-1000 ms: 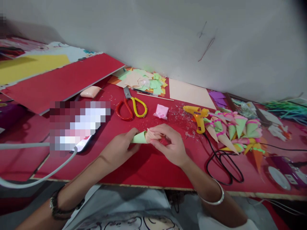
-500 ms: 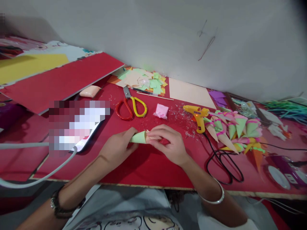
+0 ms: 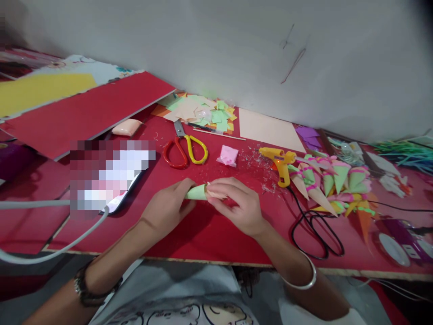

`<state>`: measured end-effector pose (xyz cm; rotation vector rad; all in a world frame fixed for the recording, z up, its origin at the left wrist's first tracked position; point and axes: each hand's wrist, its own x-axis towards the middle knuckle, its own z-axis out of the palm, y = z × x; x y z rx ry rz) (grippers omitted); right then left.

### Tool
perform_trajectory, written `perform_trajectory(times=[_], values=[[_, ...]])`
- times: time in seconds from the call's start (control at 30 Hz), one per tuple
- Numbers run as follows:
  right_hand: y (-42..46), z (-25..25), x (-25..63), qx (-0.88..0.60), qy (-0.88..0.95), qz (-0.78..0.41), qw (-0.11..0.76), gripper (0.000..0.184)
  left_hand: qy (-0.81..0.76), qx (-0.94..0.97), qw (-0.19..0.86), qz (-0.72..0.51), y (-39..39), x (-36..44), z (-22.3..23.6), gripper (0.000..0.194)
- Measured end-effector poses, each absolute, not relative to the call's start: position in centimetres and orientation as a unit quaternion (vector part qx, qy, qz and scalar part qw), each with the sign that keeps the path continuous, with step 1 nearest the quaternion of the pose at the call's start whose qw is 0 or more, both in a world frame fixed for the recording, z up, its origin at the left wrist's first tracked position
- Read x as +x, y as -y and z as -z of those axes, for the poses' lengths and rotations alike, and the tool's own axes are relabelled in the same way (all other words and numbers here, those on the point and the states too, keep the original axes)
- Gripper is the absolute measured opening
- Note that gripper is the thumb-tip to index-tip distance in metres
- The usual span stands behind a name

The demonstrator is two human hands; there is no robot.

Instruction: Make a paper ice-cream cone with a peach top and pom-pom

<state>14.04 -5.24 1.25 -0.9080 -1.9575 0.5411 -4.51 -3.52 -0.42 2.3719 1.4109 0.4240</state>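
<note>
We hold cone (image 3: 197, 192), axis left-right: left hand (image 3: 166, 202) clamped on narrow end, right hand (image 3: 241, 204) pinching peach piece (image 3: 218, 194) at mouth.

I see the left hand (image 3: 168, 204) and right hand (image 3: 239, 208) bare, and the forearms too. Round the left forearm, well back from the wrist, I make out a chunky dark bracelet (image 3: 90, 298) with paler, silvery bits along its outer edge. The right forearm wears a plain silver bangle (image 3: 314, 276), smooth and rounded, near the elbow. The top (image 3: 179, 277) reads to me as pale grey-blue, printed low down with a dark-outlined cartoon drawing (image 3: 176, 314), partly filled in cream.
</note>
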Motion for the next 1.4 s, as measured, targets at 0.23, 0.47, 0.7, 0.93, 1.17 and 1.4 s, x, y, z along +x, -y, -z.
perform_trajectory(times=[0.23,0.47,0.7,0.93,1.17,1.4], values=[[5.4,-1.2,13.8,-0.381,0.785,-0.224,0.433,0.017,-0.494,0.837,0.190,-0.138,3.5,-4.4,0.2,0.010],[5.3,-1.3,13.7,-0.385,0.772,-0.246,0.442,0.014,-0.499,0.850,0.122,-0.117,3.7,-4.5,0.2,0.010],[5.3,-1.0,13.4,-0.399,0.722,-0.307,0.475,0.013,-0.490,0.859,0.066,-0.134,3.8,-4.5,0.1,0.010],[5.5,-0.8,13.3,-0.426,0.717,-0.277,0.477,0.011,-0.488,0.863,0.071,-0.113,3.8,-4.1,0.3,0.010],[5.8,-0.5,13.2,-0.423,0.749,-0.197,0.471,0.008,-0.478,0.861,0.139,-0.103,3.9,-3.9,0.4,0.009],[5.8,-0.2,13.1,-0.388,0.774,-0.196,0.460,0.005,-0.468,0.862,0.168,-0.100,4.3,-3.6,0.3,0.011]])
